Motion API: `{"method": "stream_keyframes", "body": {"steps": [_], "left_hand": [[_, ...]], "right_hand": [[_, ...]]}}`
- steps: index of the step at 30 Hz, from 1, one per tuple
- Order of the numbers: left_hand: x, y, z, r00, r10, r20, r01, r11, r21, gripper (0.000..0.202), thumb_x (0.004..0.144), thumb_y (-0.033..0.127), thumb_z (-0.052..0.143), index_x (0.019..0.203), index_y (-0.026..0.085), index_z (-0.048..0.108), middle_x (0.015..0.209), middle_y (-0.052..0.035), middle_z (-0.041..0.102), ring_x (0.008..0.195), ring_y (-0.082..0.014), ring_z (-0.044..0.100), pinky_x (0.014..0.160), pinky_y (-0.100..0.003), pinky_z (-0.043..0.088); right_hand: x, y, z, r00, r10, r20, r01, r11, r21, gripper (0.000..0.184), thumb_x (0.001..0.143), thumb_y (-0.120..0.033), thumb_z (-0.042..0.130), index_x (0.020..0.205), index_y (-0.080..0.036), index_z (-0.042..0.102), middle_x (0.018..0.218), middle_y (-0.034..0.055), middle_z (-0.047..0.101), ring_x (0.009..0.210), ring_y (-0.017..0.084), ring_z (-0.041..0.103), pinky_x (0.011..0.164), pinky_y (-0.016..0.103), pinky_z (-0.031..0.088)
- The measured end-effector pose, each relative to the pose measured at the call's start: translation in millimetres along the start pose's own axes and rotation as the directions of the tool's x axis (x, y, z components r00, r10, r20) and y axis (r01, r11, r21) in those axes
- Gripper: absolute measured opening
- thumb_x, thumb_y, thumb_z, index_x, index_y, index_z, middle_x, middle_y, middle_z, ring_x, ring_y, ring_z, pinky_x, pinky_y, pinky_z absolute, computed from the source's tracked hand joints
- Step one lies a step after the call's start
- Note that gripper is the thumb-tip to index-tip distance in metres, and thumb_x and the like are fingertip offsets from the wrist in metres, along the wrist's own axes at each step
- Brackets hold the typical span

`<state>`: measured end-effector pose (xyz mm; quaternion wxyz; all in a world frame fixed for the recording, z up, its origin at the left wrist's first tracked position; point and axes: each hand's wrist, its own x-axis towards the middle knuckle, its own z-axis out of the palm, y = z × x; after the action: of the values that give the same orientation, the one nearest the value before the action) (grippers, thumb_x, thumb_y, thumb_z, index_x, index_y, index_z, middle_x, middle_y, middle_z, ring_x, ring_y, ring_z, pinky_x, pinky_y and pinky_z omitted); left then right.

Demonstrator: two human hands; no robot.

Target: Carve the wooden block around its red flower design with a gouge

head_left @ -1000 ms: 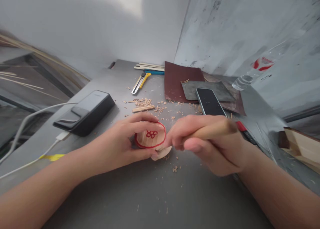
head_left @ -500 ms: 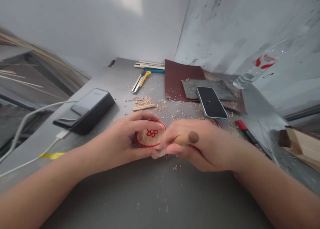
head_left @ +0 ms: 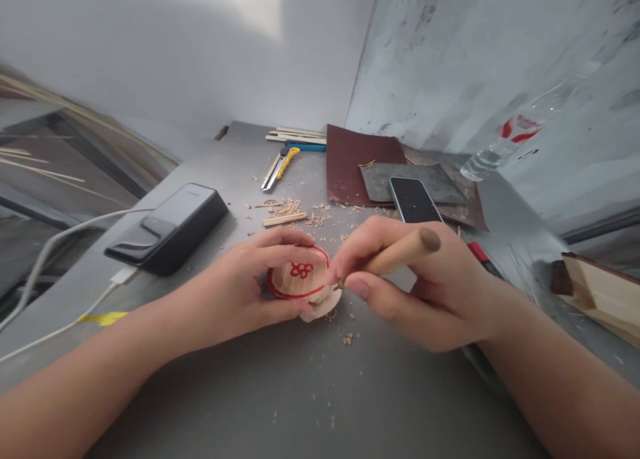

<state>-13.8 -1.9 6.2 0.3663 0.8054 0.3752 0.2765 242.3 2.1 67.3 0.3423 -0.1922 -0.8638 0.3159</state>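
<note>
My left hand is closed around the left side of a small pale wood piece, thumb at the near edge and fingers over the far edge. A red oval outline and a red flower are drawn on its top. Its right edge looks rough and cut away. In my right hand is a carving tool with a round wooden handle, its butt end tilted up to the right. The tool's tip is at the right edge of the wood, mostly hidden by my fingers.
Wood shavings lie behind the hands. Further back are a yellow utility knife, thin wood strips, brown sandpaper and a phone. A black power bank with a white cable is left; a bottle and a red-capped marker are right.
My right hand has moved slightly right with the carving tool, its handle swinging up and right. More of the wood's rough right edge shows. The left hand keeps its hold.
</note>
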Motion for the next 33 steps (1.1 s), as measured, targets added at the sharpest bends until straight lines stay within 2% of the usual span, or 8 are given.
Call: {"method": "stream_keyframes", "body": {"steps": [4,10,14,16,21,26,30,33], "left_hand": [[-0.5,-2.6,0.6,1.000,0.018,-0.005,-0.018,1.000,0.008,0.032,0.085,0.040,0.085,0.116,0.034,0.078,0.143,-0.0053,0.065,0.132,-0.0318,0.063,0.113,-0.048,0.055],[-0.1,-1.3,0.2,1.000,-0.004,-0.009,0.004,0.999,0.039,0.036,0.085,0.040,0.086,0.119,0.032,0.077,0.142,-0.0070,0.064,0.131,-0.0323,0.063,0.116,-0.050,0.052],[0.5,1.2,-0.7,1.000,0.016,0.001,-0.016,1.000,0.026,0.037,0.086,0.035,0.086,0.121,0.031,0.075,0.139,-0.0084,0.064,0.129,-0.0305,0.064,0.111,-0.047,0.055],[0.7,2.6,-1.2,1.000,0.012,0.007,-0.013,1.000,0.029,0.033,0.087,0.036,0.085,0.118,0.031,0.076,0.137,-0.0081,0.065,0.130,-0.0304,0.063,0.110,-0.045,0.055],[0.7,5.3,-2.2,0.999,-0.049,0.023,0.048,0.998,0.027,0.025,0.086,0.045,0.084,0.104,0.030,0.078,0.141,-0.0066,0.064,0.134,-0.0336,0.061,0.107,-0.045,0.057],[0.0,5.4,-1.9,0.999,-0.049,0.005,0.049,0.998,0.037,0.029,0.085,0.042,0.085,0.110,0.031,0.077,0.139,-0.0069,0.064,0.133,-0.0327,0.062,0.112,-0.047,0.055],[0.1,4.7,-1.5,0.999,-0.041,0.001,0.041,0.999,0.034,0.032,0.086,0.044,0.084,0.114,0.033,0.077,0.140,-0.0066,0.065,0.130,-0.0318,0.064,0.108,-0.044,0.058],[0.1,3.9,-1.8,0.999,-0.032,-0.001,0.032,0.999,0.042,0.035,0.084,0.046,0.086,0.115,0.033,0.078,0.141,-0.0072,0.065,0.134,-0.0332,0.062,0.111,-0.045,0.057]], "right_hand": [[1.6,-12.1,-7.5,0.995,0.101,-0.022,-0.103,0.984,-0.145,0.011,0.101,-0.023,0.069,0.100,-0.020,0.059,0.088,-0.0012,0.071,0.072,0.011,0.066,0.068,0.025,0.055],[4.1,-29.7,-12.0,0.987,0.098,-0.131,-0.114,0.985,-0.125,0.017,0.104,-0.023,0.066,0.088,-0.022,0.060,0.089,-0.0008,0.075,0.077,0.013,0.072,0.065,0.025,0.055],[2.4,-13.9,1.4,0.980,0.162,0.114,-0.156,0.986,-0.059,0.019,0.107,-0.022,0.061,0.088,-0.020,0.060,0.092,0.0003,0.079,0.074,0.011,0.070,0.071,0.024,0.054],[1.3,-7.1,7.1,0.974,0.169,0.152,-0.164,0.986,-0.043,0.022,0.109,-0.023,0.057,0.087,-0.019,0.059,0.090,0.0021,0.079,0.073,0.012,0.069,0.070,0.025,0.053],[-0.8,-6.4,8.8,1.000,0.009,-0.013,-0.010,0.997,-0.075,0.022,0.109,-0.022,0.056,0.087,-0.020,0.060,0.091,0.0022,0.078,0.074,0.011,0.067,0.072,0.022,0.053],[-1.4,-1.5,8.1,0.988,0.049,0.144,-0.042,0.998,-0.052,0.024,0.110,-0.022,0.054,0.087,-0.019,0.059,0.092,0.0045,0.079,0.079,0.013,0.071,0.076,0.025,0.055],[-2.2,2.2,8.3,0.997,-0.077,0.002,0.077,0.996,-0.041,0.022,0.109,-0.018,0.055,0.087,-0.019,0.056,0.091,0.0027,0.077,0.079,0.010,0.070,0.074,0.021,0.055],[-3.2,3.4,9.2,0.995,-0.008,0.095,0.010,1.000,-0.018,0.022,0.111,-0.025,0.055,0.089,-0.019,0.058,0.091,0.0040,0.077,0.082,0.013,0.071,0.077,0.024,0.056]]}}
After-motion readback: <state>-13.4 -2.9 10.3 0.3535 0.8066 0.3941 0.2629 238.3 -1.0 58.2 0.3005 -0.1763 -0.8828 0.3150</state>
